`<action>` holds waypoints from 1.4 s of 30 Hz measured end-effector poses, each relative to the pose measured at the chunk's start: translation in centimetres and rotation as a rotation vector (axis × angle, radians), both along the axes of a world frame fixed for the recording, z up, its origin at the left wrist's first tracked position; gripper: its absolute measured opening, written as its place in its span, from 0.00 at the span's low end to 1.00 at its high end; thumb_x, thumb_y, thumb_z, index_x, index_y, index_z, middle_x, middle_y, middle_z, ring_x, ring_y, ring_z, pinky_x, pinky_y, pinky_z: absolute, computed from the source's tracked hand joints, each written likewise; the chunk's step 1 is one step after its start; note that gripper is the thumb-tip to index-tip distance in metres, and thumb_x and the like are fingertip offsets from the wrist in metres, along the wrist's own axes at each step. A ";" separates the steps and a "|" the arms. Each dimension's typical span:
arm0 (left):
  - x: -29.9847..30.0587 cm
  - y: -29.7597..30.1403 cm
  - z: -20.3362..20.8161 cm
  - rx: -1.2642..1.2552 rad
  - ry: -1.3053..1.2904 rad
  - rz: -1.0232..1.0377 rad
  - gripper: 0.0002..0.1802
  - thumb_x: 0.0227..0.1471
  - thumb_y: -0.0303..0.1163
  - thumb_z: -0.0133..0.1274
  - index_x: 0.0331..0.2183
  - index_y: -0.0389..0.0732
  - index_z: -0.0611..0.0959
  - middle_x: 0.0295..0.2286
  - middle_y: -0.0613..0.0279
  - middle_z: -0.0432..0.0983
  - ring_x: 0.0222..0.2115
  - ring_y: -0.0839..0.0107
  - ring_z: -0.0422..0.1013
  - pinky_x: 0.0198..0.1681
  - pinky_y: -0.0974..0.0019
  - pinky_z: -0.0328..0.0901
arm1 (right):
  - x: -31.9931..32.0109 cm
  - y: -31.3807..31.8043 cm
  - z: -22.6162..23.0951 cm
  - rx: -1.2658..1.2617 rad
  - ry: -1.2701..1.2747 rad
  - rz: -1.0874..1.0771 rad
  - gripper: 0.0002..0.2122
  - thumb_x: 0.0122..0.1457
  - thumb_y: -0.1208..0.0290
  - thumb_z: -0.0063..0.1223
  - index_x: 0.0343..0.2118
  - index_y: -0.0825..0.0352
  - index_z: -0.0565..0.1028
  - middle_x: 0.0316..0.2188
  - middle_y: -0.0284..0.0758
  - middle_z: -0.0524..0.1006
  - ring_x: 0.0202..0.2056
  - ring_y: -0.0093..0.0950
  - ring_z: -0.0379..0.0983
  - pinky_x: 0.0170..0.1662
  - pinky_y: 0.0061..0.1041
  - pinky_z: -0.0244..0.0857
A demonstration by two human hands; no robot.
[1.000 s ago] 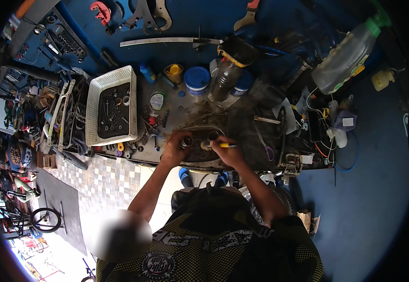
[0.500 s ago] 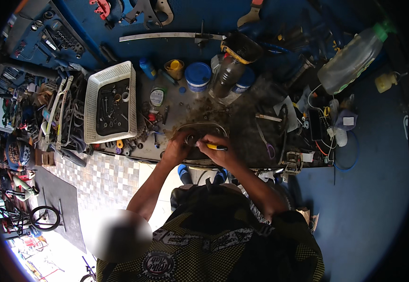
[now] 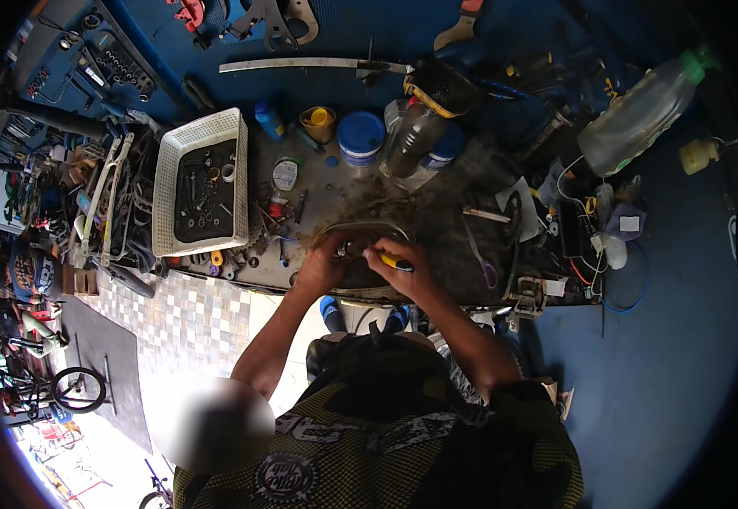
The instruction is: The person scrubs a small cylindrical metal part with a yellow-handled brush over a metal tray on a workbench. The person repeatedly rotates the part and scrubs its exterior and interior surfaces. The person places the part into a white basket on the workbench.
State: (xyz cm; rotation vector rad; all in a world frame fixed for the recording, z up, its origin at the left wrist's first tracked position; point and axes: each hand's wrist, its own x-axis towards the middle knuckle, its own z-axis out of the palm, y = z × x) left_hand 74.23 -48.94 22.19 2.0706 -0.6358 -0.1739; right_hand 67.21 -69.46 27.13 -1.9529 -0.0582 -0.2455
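Over a dark shallow pan (image 3: 404, 231) at the bench's front edge, my two hands work close together. My left hand (image 3: 321, 266) is closed round a small round metal part (image 3: 346, 248), mostly covered by the fingers. Gripped in my right hand (image 3: 406, 276) is a tool with a yellow-and-black handle (image 3: 397, 262); its working end points toward the metal part, but the tip is too small and shaded to make out. Whether it touches the part I cannot tell.
Left of my hands stands a white perforated basket (image 3: 161, 204) with loose metal parts. Blue-lidded tubs (image 3: 360, 140) and a dark bottle (image 3: 411, 140) line the back. Purple-handled scissors (image 3: 488, 273) lie to the right, and a large clear bottle (image 3: 640, 119) is at far right.
My right hand has shifted slightly to the right and turned a little, its tool handle moving with it. My left hand keeps nearly the same place on the round part.
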 end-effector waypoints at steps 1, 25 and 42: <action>0.0 0.0 0.1 -0.004 0.017 0.008 0.28 0.50 0.23 0.64 0.54 0.41 0.80 0.49 0.49 0.81 0.47 0.52 0.80 0.45 0.57 0.77 | 0.0 0.1 -0.1 0.006 -0.014 0.034 0.07 0.62 0.70 0.66 0.36 0.69 0.81 0.24 0.35 0.81 0.29 0.17 0.79 0.33 0.21 0.69; 1.8 1.3 -1.9 -0.761 1.144 0.007 0.26 0.71 0.43 0.50 0.61 0.37 0.72 0.42 0.57 0.80 0.40 0.68 0.78 0.39 0.61 0.73 | -0.4 -0.6 -1.8 0.241 0.144 -0.090 0.12 0.66 0.63 0.63 0.33 0.67 0.77 0.25 0.32 0.78 0.29 0.18 0.73 0.34 0.25 0.68; 1.3 -1.4 0.0 -0.686 0.792 0.062 0.20 0.72 0.37 0.46 0.58 0.37 0.76 0.35 0.62 0.75 0.30 0.74 0.72 0.37 0.66 0.71 | 1.5 0.2 -1.8 0.206 0.202 -0.212 0.16 0.68 0.58 0.59 0.30 0.66 0.74 0.20 0.29 0.76 0.23 0.18 0.71 0.28 0.22 0.65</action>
